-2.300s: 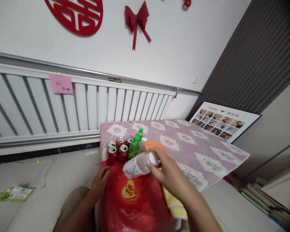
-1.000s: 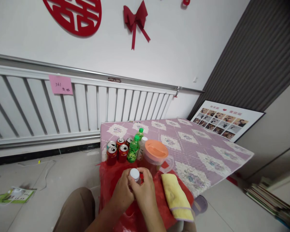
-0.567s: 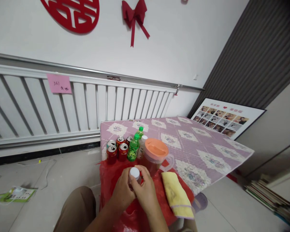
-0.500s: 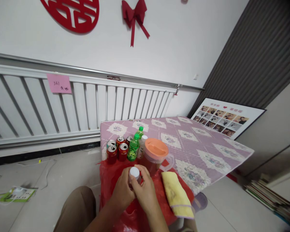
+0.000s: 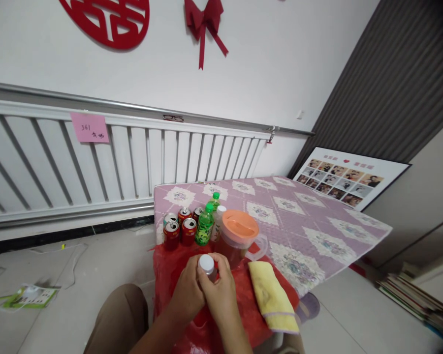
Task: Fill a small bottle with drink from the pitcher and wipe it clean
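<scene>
Both my hands are wrapped round an upright bottle with a white cap [image 5: 206, 263], low over the red plastic sheet [image 5: 251, 307]. My left hand [image 5: 189, 289] grips it from the left, and my right hand [image 5: 221, 286] closes on it from the right, just below the cap. Most of the bottle's body is hidden by my fingers. Just beyond my hands stand a jug with an orange lid [image 5: 239, 224], a green-capped bottle [image 5: 204, 226] and another white-capped bottle [image 5: 217, 226]. To my right hand's right lies a folded yellow cloth [image 5: 272, 297].
Several opened drink cans [image 5: 188, 231] stand left of the bottles. A second green-capped bottle [image 5: 214, 199] is behind. The table with its purple flowered cover [image 5: 258, 212] reaches back to a white radiator [image 5: 133, 155]. My knee [image 5: 120, 314] is at the lower left.
My hands stay round the white-capped bottle in nearly the same place. The whole view has shifted very slightly; the things on the table keep their places.
</scene>
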The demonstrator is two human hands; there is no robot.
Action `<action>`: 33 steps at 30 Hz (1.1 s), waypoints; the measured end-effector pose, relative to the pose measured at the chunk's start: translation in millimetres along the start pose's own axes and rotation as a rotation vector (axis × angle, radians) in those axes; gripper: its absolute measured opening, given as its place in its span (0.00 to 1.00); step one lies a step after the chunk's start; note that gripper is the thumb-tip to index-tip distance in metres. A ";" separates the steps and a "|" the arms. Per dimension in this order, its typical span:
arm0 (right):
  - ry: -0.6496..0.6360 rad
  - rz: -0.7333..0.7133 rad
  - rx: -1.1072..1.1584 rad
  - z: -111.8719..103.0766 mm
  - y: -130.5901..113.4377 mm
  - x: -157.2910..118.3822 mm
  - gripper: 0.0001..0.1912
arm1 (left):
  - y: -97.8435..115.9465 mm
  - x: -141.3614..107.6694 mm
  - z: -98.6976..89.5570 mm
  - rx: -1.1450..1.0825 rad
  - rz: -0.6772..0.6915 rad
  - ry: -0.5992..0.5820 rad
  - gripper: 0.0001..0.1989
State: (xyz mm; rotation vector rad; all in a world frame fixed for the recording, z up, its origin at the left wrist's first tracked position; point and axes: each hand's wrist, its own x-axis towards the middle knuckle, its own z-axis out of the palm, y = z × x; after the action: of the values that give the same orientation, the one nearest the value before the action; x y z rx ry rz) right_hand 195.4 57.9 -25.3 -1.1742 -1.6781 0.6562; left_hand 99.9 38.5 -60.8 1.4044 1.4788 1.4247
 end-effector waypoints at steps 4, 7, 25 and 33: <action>-0.053 -0.005 0.041 -2.8 0.2 -1.7 0.15 | 3.4 0.0 -1.3 0.013 0.019 -0.004 0.17; -0.050 0.078 0.078 0.3 0.3 -3.7 0.24 | 5.3 0.3 -1.2 0.008 0.020 0.003 0.16; 0.044 0.225 0.129 8.5 3.7 -4.3 0.27 | 1.3 0.0 -1.1 0.005 0.003 0.012 0.16; -0.030 0.101 0.152 3.2 2.7 -5.7 0.24 | -4.6 0.9 0.0 0.005 0.029 0.015 0.14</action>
State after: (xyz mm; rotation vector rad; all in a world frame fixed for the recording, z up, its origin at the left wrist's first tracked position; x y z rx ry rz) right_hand 194.1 54.0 -31.1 -1.1509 -1.5720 0.8528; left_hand 98.5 40.1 -65.0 1.4267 1.4772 1.4532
